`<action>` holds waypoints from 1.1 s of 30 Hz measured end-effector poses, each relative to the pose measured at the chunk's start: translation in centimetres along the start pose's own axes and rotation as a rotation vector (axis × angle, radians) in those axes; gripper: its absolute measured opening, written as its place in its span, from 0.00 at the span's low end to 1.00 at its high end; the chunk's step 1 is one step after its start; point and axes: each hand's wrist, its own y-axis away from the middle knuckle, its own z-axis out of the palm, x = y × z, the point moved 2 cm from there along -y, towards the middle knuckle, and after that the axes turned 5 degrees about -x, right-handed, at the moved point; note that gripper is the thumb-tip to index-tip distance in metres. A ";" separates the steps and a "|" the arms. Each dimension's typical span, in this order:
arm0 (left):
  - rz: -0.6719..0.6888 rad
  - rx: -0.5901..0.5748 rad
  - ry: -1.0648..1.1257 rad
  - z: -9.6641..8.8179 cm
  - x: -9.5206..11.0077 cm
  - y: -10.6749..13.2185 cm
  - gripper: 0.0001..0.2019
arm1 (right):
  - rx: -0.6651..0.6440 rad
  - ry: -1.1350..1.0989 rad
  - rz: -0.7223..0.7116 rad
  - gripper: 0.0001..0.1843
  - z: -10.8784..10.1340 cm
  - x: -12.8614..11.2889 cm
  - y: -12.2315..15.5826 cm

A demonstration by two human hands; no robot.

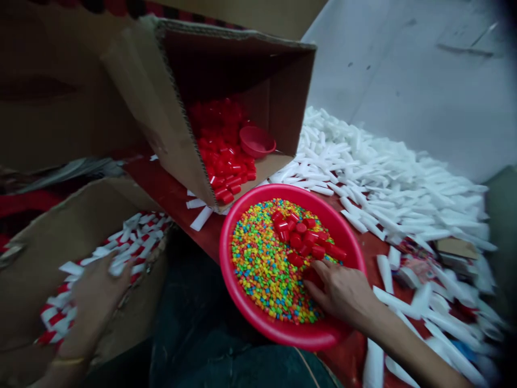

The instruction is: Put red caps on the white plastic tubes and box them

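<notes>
A red plastic bowl [238, 293] sits in front of me, filled with small multicoloured candy beads [262, 258] and a heap of red caps [302, 234]. My right hand [343, 293] lies inside the bowl's right side, fingers curled on a red cap at the heap's edge. My left hand [99, 288] reaches into a low cardboard box [60, 237] at the left, fingers closed on white tubes [121, 250] with red caps lying there.
A tipped cardboard box [169, 108] behind the bowl holds many red caps [220, 151] and a small red bowl [256, 141]. A large pile of empty white tubes [383, 178] spreads over the red-covered table to the right. My dark-trousered lap is below.
</notes>
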 end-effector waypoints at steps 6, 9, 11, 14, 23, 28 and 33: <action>0.100 -0.120 -0.067 3.4 7.2 -5.7 0.25 | 0.087 -0.064 -0.154 0.11 -1.1 -1.7 -1.0; 0.159 -0.246 -0.133 4.5 10.9 -8.2 0.25 | -0.038 -0.044 -0.166 0.10 -1.6 -3.4 -2.6; 0.180 -0.270 -0.140 4.7 12.2 -9.0 0.22 | -0.093 -0.051 -0.185 0.10 -1.6 -4.2 -3.9; 0.179 -0.288 -0.145 4.3 12.4 -8.8 0.19 | -0.127 -0.167 -0.226 0.08 -1.5 -4.3 -5.7; 0.169 -0.377 0.364 -2.0 10.1 -2.7 0.21 | -0.094 -1.147 -0.115 0.16 -0.8 -1.4 -4.6; 0.465 -0.381 0.630 -5.3 17.6 -0.8 0.19 | 0.060 -1.443 -0.131 0.18 -1.0 -1.5 -4.1; 0.638 -0.478 0.653 -4.5 22.3 -0.5 0.18 | 0.256 -1.255 -0.190 0.17 -2.0 -1.0 -3.9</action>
